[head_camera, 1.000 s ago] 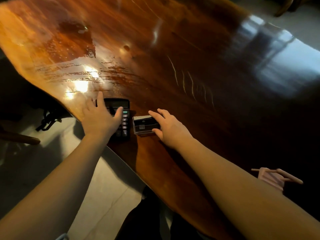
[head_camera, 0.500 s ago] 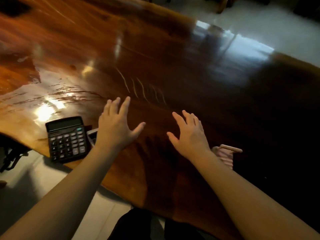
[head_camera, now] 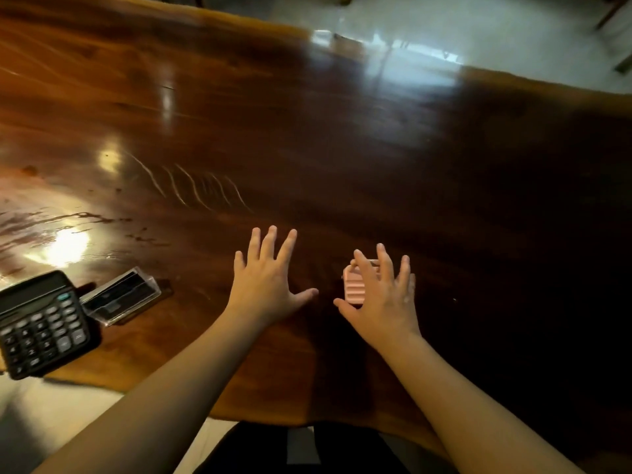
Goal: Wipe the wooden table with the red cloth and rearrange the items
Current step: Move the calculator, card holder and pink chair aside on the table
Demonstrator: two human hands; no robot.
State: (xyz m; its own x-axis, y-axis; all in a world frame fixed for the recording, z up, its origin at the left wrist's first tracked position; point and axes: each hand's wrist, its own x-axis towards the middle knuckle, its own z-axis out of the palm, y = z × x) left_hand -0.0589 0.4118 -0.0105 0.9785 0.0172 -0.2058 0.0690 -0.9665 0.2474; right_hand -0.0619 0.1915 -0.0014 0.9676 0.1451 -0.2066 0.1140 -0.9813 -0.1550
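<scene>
A glossy dark wooden table (head_camera: pixel 342 159) fills the view. My left hand (head_camera: pixel 265 285) hovers over its near middle, fingers spread, holding nothing. My right hand (head_camera: pixel 383 299) is just to the right, fingers apart and curved around a small pink ribbed object (head_camera: pixel 352 289) that stands on the table; whether they grip it is unclear. A black calculator (head_camera: pixel 41 326) lies at the near left edge, with a clear plastic card case (head_camera: pixel 121 295) beside it. No red cloth is in view.
Wet streaks and bright glare (head_camera: pixel 68 244) mark the table's left part. The near edge of the table (head_camera: pixel 239 413) runs just in front of my body. Pale floor (head_camera: pixel 478 25) lies beyond the far edge.
Both hands left the calculator and card case and swung right. My right hand came over the pink object, and the view shifted right.
</scene>
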